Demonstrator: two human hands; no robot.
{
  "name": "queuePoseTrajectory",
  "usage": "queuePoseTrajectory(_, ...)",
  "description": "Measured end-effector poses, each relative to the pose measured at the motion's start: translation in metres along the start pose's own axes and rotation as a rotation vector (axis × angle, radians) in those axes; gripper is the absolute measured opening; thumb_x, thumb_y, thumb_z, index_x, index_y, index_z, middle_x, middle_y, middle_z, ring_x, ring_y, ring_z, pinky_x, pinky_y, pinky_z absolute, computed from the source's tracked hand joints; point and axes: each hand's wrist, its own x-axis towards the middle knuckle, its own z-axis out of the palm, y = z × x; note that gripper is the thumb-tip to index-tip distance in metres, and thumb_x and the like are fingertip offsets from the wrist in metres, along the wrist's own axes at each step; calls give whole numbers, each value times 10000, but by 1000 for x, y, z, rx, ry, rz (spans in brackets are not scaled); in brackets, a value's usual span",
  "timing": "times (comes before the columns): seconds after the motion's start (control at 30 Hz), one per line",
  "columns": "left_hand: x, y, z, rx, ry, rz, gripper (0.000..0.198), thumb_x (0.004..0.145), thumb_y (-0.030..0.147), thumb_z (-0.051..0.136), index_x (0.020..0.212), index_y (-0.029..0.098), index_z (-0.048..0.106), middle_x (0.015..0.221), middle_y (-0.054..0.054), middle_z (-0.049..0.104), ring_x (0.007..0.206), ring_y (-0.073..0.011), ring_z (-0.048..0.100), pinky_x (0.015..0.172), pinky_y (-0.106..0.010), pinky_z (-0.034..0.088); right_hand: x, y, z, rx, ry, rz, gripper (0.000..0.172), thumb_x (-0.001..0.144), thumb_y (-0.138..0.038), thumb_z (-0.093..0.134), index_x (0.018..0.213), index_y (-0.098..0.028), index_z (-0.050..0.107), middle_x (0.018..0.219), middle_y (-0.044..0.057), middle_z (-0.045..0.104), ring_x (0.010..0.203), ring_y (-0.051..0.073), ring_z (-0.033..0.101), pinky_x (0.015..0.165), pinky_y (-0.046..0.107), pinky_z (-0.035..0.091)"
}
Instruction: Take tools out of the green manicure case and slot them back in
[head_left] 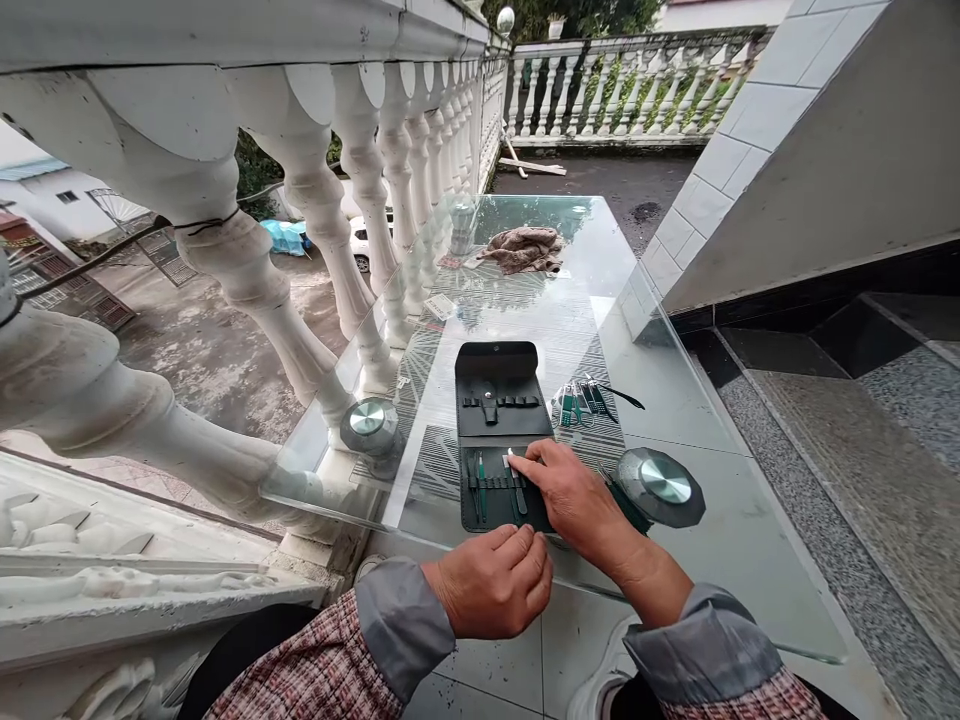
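Note:
An unfolded black manicure case (497, 420) lies on the glass table, its flap at the far end. Slim tools, among them green tweezers (482, 488), sit in elastic loops in its near half. My right hand (574, 490) reaches over the near half from the right, its fingertips at the pale tip of a slim manicure tool (519, 495) with a dark handle. At the case's near edge, my left hand (491, 582) is closed with curled fingers; whatever is in them is hidden. The loops in the far half of the case hold no tools.
Nail clippers (592, 398) and small scissors (576, 412) lie right of the case. Round metal-capped table supports (660, 478) show at both near corners. A crumpled brown cloth (523, 250) rests toward the far end. A white balustrade (300, 170) borders the left; stone steps (832, 420) rise at right.

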Motion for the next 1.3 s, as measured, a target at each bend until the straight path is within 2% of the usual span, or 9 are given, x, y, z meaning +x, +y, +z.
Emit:
queuePoseTrajectory(0.17, 1, 0, -1, -18, 0, -19, 260, 879, 133, 399, 982, 56, 625, 992, -146, 654, 930, -221, 620, 789, -335, 516, -1, 4, 2, 47, 27, -19, 387, 865, -106, 355, 1059, -261, 653, 999, 83, 583, 916, 198, 500, 730, 304, 430)
queuePoseTrajectory(0.37, -1, -1, -2, 0, -28, 46, 243, 885, 166, 444, 994, 39, 620, 986, -175, 645, 901, -225, 623, 765, -350, 517, -1, 8, 4, 333, 126, 28, 323, 884, -203, 358, 939, -234, 675, 923, 70, 606, 895, 187, 540, 805, 345, 449)
queuePoseTrajectory(0.5, -4, -2, -5, 2, -30, 99, 233, 897, 184, 459, 991, 56, 630, 972, -157, 652, 853, -203, 625, 708, -320, 525, -3, 12, -2, 453, 258, 164, 294, 872, -272, 386, 1015, -229, 639, 997, 67, 628, 958, 199, 559, 870, 373, 435)
queuePoseTrajectory(0.57, -5, -3, -7, 11, -24, 92, 242, 905, 199, 462, 1016, 59, 626, 1015, -158, 645, 899, -215, 622, 746, -331, 524, -7, 18, -8, 467, 314, 261, 298, 853, -322, 419, 1031, -216, 633, 1012, 70, 632, 951, 203, 569, 860, 367, 439)
queuePoseTrajectory(0.7, -5, -3, -9, 31, -49, 20, 280, 912, 216, 449, 1083, 53, 599, 1115, -164, 614, 1052, -266, 576, 897, -389, 479, -19, 38, -23, 452, 398, 519, 385, 789, -411, 483, 1081, -197, 615, 896, 54, 645, 778, 184, 593, 741, 332, 467)
queuePoseTrajectory(0.8, -6, -2, -6, 19, -81, -32, 287, 912, 197, 431, 1104, 47, 583, 1131, -171, 606, 1065, -274, 574, 900, -398, 479, -31, 54, -35, 376, 424, 647, 407, 748, -432, 501, 1059, -197, 617, 782, 27, 635, 686, 167, 578, 668, 301, 454)
queuePoseTrajectory(0.9, -6, -2, -2, 5, -85, -47, 282, 909, 181, 427, 1103, 46, 582, 1134, -172, 604, 1063, -280, 576, 880, -395, 491, -42, 64, -42, 290, 382, 675, 343, 723, -429, 503, 938, -200, 641, 734, 21, 640, 663, 166, 575, 636, 283, 431)
queuePoseTrajectory(1.07, -3, -2, -1, 5, -77, -33, 279, 910, 174, 418, 1091, 49, 589, 1118, -168, 612, 1039, -282, 589, 849, -388, 509, -55, 65, -38, 196, 133, 556, 180, 735, -374, 507, 708, -226, 606, 696, 2, 638, 639, 157, 562, 591, 260, 390)
queuePoseTrajectory(1.3, 0, -3, 1, 9, -87, -15, 276, 903, 168, 424, 1095, 44, 579, 1122, -180, 607, 1037, -271, 589, 874, -395, 495, -61, 57, -36, -42, -33, 489, 101, 787, -288, 512, 716, -223, 543, 741, -3, 591, 683, 155, 525, 560, 247, 322)
